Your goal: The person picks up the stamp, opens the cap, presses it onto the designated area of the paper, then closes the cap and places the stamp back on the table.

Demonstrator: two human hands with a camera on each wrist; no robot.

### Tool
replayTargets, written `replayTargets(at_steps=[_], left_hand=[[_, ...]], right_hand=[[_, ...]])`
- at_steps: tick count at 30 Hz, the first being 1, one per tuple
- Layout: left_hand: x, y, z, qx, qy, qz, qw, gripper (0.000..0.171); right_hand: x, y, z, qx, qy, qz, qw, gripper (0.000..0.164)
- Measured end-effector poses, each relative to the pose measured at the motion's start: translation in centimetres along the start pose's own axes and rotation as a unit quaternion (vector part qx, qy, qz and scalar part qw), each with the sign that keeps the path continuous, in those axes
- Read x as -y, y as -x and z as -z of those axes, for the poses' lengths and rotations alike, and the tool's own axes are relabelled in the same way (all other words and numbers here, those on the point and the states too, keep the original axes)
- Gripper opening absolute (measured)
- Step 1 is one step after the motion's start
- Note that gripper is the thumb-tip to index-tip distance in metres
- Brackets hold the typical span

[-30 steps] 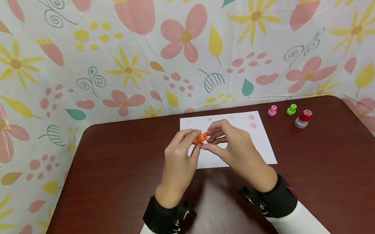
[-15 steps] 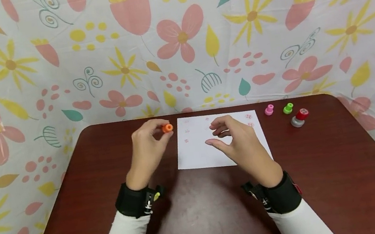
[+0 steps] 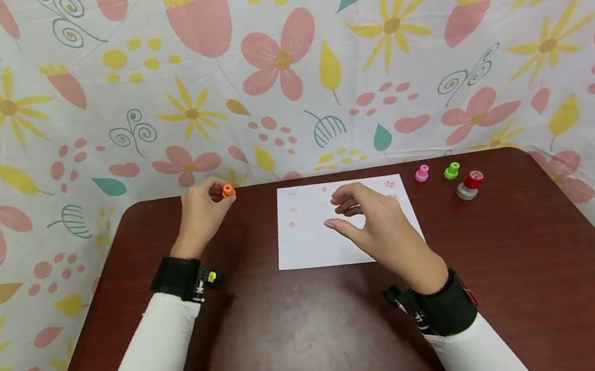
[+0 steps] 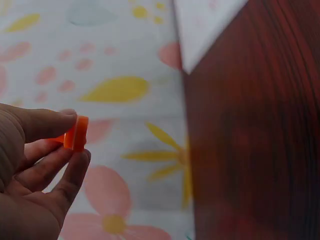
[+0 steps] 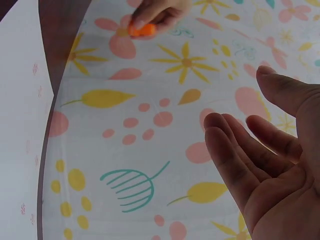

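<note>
Head view: pinched orange stamp (image 3: 227,190) with left hand (image 3: 199,211), held right hand (image 3: 385,230) gaping, unladen, seemingly setting aside, likely needed lowering.

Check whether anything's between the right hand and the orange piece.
Nothing visible: the right hand and the orange piece, pinched in the left hand, have no object between them; the white paper lies on the table below.
</note>
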State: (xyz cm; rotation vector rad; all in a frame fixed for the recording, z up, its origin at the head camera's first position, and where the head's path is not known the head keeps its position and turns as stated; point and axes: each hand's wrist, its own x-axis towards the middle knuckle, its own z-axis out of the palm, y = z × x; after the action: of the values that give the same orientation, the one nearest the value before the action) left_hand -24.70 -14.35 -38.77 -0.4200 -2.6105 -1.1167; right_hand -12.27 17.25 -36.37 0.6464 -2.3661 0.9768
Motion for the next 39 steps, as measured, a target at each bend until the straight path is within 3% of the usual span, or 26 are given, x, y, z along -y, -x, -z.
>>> replayTargets(at_steps=[8,13,18,30,35,39], left_hand=[[4.4,-2.3,-1.1,0.076,-0.050,0.044,0.9949,0.016],[7.0,-3.1,-1.7,0.095,-0.080,0.060,0.9905,0.016],[8.5,-3.4,-2.0,0.101,-0.088,0.075,0.9881,0.023],[9.4,-3.0,-2.4,0.097,-0.102,0.084,0.9865,0.039],[9.0,-3.1,-2.3,0.110,-0.100,0.081,0.9855,0.042],[8.6,-2.8,-1.9,0.113,-0.108,0.053,0.9863,0.045]], right_hand=[[0.0,0.0,-0.2,0.022,0.005,-0.004,1.000,0.042],[-0.1,0.0,-0.3,0.041,0.022,-0.004,0.999,0.042],[-0.1,0.0,-0.2,0.060,0.031,-0.009,0.998,0.041],[-0.7,-0.1,0.4,0.085,0.069,-0.031,0.994,0.042],[-2.3,-0.2,1.7,0.087,0.112,-0.065,0.988,0.045],[-4.4,-0.3,2.9,0.094,0.157,-0.080,0.980,0.048]])
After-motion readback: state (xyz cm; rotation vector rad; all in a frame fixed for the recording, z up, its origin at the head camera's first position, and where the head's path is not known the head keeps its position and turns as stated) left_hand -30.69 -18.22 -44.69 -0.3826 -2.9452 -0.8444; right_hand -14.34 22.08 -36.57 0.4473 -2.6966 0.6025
